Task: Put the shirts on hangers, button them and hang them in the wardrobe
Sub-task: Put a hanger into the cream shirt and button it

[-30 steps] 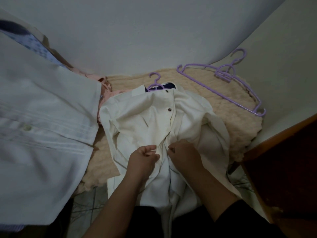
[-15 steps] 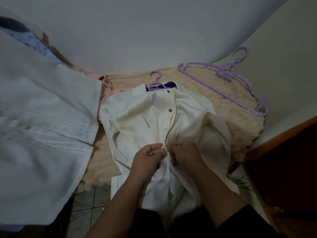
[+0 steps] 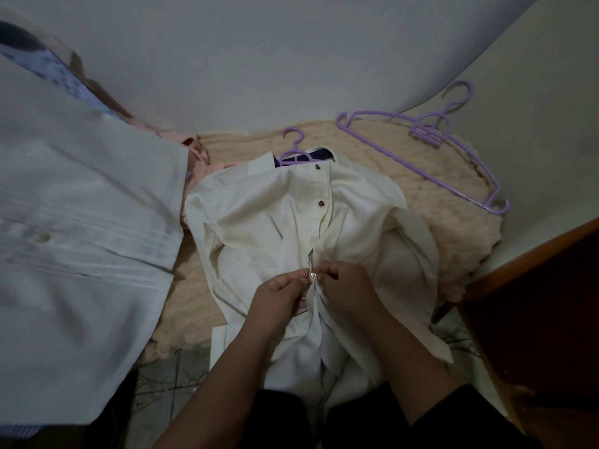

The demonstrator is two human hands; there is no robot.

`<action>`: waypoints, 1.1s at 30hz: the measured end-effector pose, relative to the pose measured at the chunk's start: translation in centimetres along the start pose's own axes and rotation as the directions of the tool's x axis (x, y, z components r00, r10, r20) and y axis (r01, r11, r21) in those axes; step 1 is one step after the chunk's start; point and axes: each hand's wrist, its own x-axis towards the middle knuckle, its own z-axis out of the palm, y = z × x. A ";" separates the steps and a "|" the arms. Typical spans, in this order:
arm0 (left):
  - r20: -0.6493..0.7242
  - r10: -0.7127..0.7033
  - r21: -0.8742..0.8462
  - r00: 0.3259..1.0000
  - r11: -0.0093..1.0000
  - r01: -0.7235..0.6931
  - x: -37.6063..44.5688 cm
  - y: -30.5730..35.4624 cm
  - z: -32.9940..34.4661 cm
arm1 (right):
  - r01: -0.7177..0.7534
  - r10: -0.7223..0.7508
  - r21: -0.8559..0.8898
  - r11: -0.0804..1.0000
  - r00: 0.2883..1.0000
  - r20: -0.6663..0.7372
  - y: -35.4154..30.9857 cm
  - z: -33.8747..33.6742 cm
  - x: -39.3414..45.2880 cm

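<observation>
A cream shirt lies on a beige blanket, with a purple hanger poking out of its collar. Two dark buttons near the collar sit fastened in the placket. My left hand and my right hand meet at the middle of the shirt front. Both pinch the placket around a small pale button that shows between their fingertips. The lower shirt front hangs open over my lap.
Spare purple hangers lie on the blanket's far right. A pale blue shirt fills the left side, with pink cloth behind it. A brown wooden furniture edge stands at the right. White wall runs behind.
Both hands have moved closer together at the placket, and the pale button now shows between their fingertips. The view has shifted slightly.
</observation>
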 end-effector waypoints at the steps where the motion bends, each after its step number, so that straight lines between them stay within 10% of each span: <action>1: 0.008 -0.001 -0.016 1.000 1.000 0.001 0.0 0.0 0.0 | 0.006 -0.006 0.005 1.000 1.000 0.001 0.0 0.0 -0.1; 17: -0.116 0.063 -0.057 0.991 0.996 -0.070 0.9 -1.2 0.4 | 0.184 -0.185 -0.025 0.983 0.980 -0.074 0.7 0.5 0.2; 33: 0.050 0.053 -0.068 0.997 0.996 -0.049 1.6 -1.2 -0.3 | 0.398 -0.390 -0.107 0.911 0.917 0.085 2.5 0.7 1.1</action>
